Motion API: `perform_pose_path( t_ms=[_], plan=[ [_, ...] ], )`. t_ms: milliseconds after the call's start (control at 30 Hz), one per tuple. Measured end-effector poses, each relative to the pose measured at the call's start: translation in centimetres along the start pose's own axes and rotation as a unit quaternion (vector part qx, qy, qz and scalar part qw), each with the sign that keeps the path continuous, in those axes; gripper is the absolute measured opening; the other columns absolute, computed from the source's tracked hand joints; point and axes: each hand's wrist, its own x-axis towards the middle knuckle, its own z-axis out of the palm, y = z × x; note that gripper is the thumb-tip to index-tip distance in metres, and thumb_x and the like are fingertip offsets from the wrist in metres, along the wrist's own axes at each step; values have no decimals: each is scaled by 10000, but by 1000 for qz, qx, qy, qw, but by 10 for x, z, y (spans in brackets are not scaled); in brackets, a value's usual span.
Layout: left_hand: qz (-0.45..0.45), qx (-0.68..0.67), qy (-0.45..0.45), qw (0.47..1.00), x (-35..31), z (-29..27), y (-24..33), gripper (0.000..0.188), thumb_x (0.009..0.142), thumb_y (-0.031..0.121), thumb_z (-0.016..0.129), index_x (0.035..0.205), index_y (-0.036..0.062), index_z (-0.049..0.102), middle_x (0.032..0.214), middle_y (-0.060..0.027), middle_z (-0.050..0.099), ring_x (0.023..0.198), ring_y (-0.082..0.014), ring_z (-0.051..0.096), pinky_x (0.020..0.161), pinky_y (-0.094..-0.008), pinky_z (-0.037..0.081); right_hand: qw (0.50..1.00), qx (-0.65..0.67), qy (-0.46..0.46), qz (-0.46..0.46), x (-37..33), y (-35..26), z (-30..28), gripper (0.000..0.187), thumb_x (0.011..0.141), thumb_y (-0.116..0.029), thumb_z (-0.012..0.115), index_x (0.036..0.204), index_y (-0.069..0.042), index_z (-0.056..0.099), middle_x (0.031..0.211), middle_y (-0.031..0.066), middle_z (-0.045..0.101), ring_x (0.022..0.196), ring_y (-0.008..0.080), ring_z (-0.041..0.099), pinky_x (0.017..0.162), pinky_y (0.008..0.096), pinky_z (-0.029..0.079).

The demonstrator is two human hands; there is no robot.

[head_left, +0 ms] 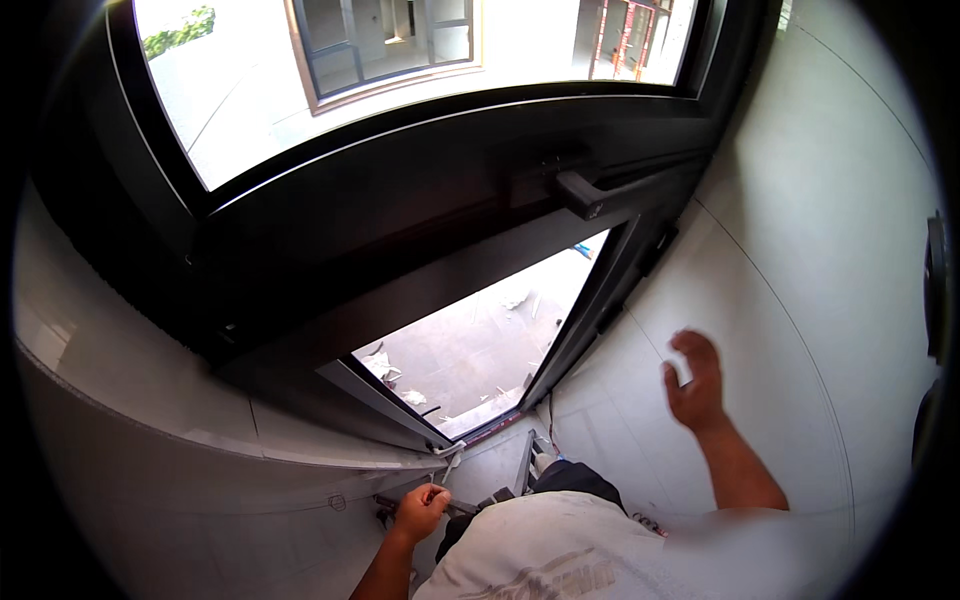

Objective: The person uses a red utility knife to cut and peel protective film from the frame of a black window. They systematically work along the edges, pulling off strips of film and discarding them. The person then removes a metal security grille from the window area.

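Note:
My right hand [697,388] is raised in front of the pale tiled wall [780,300] on the right. Its thumb and fingers are curved and apart, with nothing between them. Low on the left, my left hand [422,512] has its fingers pinched together. A thin pale strip [452,466] shows just beyond those fingertips; whether the hand holds it, I cannot tell. Ahead stands a dark-framed door or window [400,190] with a black lever handle [585,195] on its crossbar. Neither hand touches the frame or the handle.
Through the lower opening, a paved floor [480,340] shows scattered white scraps [380,366]. A grey metal leg or rail [525,462] stands near my feet. Left of me runs a pale wall ledge [200,410]. Dark fittings [935,290] sit on the right wall.

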Motion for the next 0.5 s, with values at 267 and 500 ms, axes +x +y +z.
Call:
perform_pose_path(
  t_ms=[267, 500],
  plan=[
    [0, 225, -178, 958, 47, -13, -53, 353, 947, 355, 725, 1086, 33, 773, 856, -93, 732, 791, -211, 669, 758, -373, 536, 728, -640, 245, 16, 39, 86, -255, 628, 1076, -393, 515, 1641, -154, 377, 1708, 73, 348, 1607, 286, 272, 1275, 619, 192],
    [-8, 336, -239, 911, 71, -3, -73, 375, 976, 404, 674, 1113, 72, 783, 1001, -183, 771, 975, -423, 713, 867, -484, 554, 728, -642, 240, 19, 42, 97, -242, 738, 1072, -546, 478, 1679, -168, 292, 1738, 65, 258, 1633, 279, 174, 1285, 621, 139]
  ],
)
